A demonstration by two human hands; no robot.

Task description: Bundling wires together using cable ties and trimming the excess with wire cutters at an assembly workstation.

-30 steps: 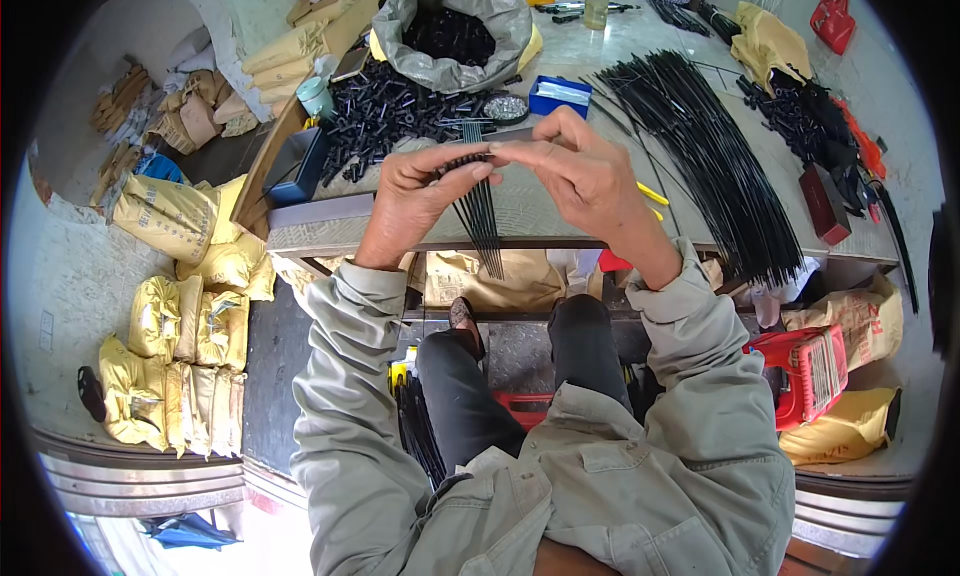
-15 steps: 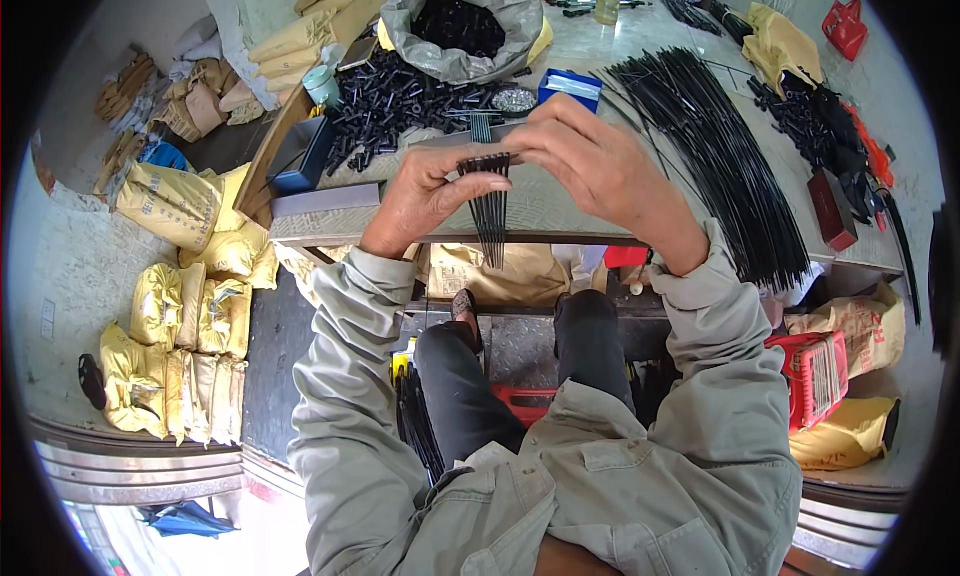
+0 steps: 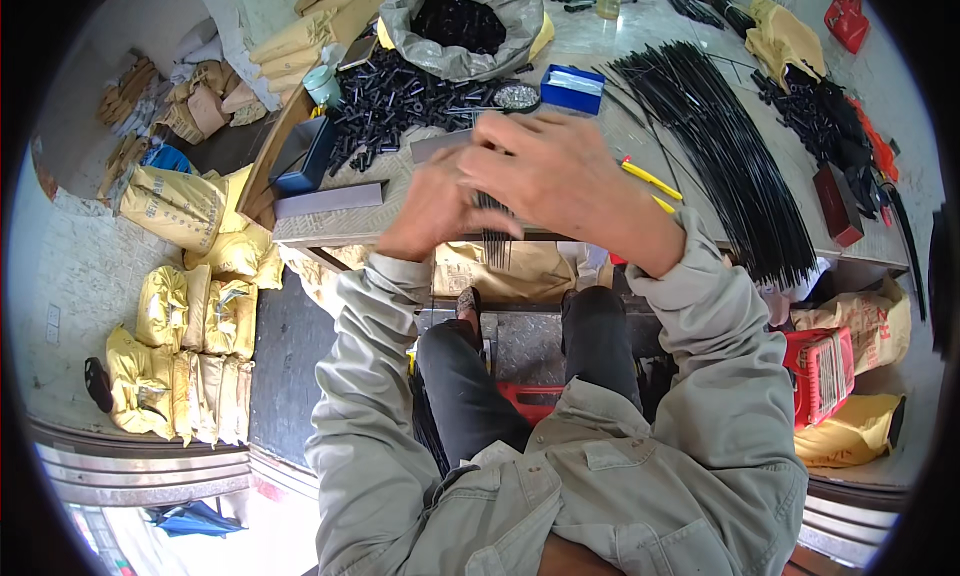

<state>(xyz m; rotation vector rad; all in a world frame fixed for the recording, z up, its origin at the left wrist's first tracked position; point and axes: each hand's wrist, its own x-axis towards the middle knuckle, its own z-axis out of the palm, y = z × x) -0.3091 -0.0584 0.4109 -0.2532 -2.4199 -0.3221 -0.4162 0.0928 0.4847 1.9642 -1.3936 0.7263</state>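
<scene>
Hands (image 3: 500,191) at crowded table edge (image 3: 330,226)

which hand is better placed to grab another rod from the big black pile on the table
Right. The right hand lies nearer the black rod pile; the left hand pinches the small rod bundle.

The bench (image 3: 330,216) carries a sack (image 3: 505,26) of black pieces at its far edge, with loose black pieces (image 3: 390,106) spilled in front of it. A blue box (image 3: 572,88) sits mid-bench. Long black rods (image 3: 720,146) fan toward the right edge.
</scene>
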